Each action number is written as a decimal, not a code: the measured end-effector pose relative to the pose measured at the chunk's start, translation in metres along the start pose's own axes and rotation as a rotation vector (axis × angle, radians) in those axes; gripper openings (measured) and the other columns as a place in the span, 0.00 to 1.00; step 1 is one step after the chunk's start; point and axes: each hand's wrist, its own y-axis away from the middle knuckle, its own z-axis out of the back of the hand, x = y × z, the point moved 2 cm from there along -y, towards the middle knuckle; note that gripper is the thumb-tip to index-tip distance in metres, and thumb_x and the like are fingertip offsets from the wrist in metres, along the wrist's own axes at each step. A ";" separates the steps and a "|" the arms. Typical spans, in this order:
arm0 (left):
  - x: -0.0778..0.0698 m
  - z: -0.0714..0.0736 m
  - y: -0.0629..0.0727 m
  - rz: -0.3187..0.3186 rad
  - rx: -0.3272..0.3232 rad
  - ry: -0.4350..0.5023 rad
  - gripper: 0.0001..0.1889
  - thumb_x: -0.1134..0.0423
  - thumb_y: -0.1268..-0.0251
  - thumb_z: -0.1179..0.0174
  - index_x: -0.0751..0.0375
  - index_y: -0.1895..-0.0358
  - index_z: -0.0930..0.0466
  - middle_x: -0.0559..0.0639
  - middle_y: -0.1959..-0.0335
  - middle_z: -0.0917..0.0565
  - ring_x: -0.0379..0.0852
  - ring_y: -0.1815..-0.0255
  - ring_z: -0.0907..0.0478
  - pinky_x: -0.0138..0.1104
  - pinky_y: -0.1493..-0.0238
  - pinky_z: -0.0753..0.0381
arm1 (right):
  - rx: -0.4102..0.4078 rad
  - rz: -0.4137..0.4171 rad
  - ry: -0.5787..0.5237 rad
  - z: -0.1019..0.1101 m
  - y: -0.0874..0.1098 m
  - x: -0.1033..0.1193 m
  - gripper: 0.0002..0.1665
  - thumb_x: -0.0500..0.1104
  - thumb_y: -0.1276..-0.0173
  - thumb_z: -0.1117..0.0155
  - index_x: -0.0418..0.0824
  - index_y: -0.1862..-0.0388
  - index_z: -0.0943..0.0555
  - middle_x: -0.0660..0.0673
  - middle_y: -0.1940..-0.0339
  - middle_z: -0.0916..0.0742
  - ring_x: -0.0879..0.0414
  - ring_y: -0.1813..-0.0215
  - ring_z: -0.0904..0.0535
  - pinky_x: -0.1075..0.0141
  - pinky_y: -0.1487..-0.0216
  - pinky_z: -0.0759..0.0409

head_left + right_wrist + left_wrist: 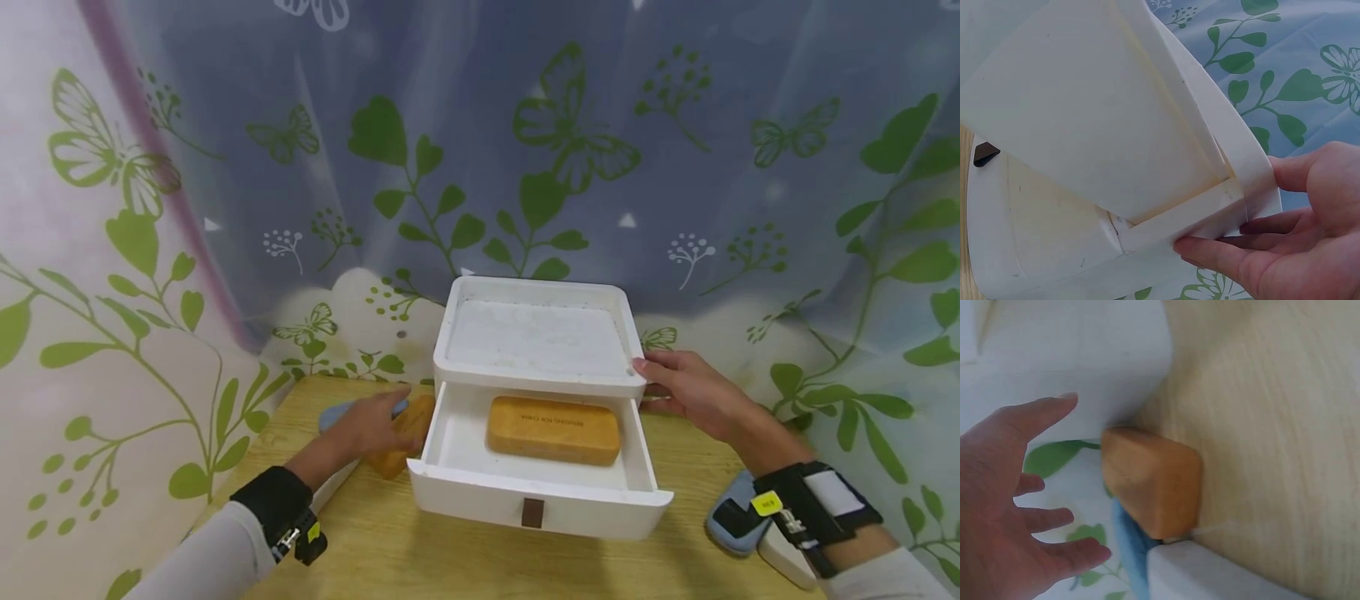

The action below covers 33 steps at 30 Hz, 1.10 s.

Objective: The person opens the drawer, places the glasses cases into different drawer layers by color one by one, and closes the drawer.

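Note:
A white drawer box [540, 379] with a shallow tray top stands against the curtain, its drawer [480, 477] pulled out. An oblong tan case [553, 429] with small dark lettering lies in the drawer. My right hand [693, 392] grips the box's right side, and in the right wrist view thumb and fingertips [1194, 245] lie along its edge. At the box's left, my left hand [371, 429] hovers by a second tan case [1150, 478]. Its fingers are spread and relaxed in the left wrist view, with a gap to that case.
Beside the second tan case lie a blue item [1132, 550] and a white one [1210, 575]. Under my right wrist, a blue case with a dark patch [735, 517] lies by a white item [783, 554]. A patterned curtain [480, 167] hangs behind the wooden table [480, 567].

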 end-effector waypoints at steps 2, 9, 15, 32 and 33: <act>0.003 -0.008 -0.001 0.000 -0.010 -0.038 0.54 0.38 0.45 0.25 0.69 0.22 0.37 0.68 0.28 0.25 0.68 0.29 0.26 0.58 0.33 0.22 | 0.000 0.008 -0.002 0.000 0.001 0.000 0.43 0.55 0.15 0.50 0.28 0.17 0.47 0.26 0.24 0.27 0.49 0.35 0.17 0.54 0.35 0.16; 0.009 -0.028 -0.006 -0.007 -0.034 -0.110 0.50 0.46 0.48 0.20 0.75 0.28 0.31 0.70 0.42 0.16 0.66 0.43 0.17 0.55 0.44 0.15 | -0.001 0.021 -0.005 -0.001 0.002 -0.001 0.43 0.55 0.15 0.49 0.28 0.17 0.46 0.26 0.24 0.28 0.46 0.33 0.18 0.48 0.32 0.19; 0.011 -0.039 -0.008 0.079 0.006 -0.101 0.41 0.47 0.45 0.24 0.69 0.34 0.27 0.59 0.55 0.14 0.53 0.57 0.16 0.47 0.55 0.16 | 0.001 0.031 -0.004 -0.001 0.002 -0.002 0.42 0.55 0.15 0.50 0.28 0.17 0.46 0.26 0.24 0.28 0.44 0.31 0.20 0.49 0.33 0.18; 0.014 -0.049 -0.012 0.081 -0.066 -0.200 0.19 0.59 0.45 0.23 0.70 0.63 0.21 0.54 0.75 0.21 0.48 0.74 0.27 0.39 0.73 0.26 | -0.022 0.041 0.002 -0.003 0.004 0.000 0.42 0.55 0.15 0.51 0.26 0.18 0.45 0.25 0.25 0.28 0.46 0.34 0.18 0.47 0.33 0.20; 0.014 -0.050 -0.012 0.078 -0.073 -0.194 0.17 0.60 0.45 0.23 0.68 0.68 0.22 0.53 0.77 0.24 0.47 0.76 0.29 0.38 0.74 0.29 | -0.020 0.042 0.003 -0.003 0.004 0.000 0.42 0.54 0.15 0.51 0.26 0.18 0.45 0.25 0.25 0.28 0.46 0.34 0.19 0.47 0.33 0.19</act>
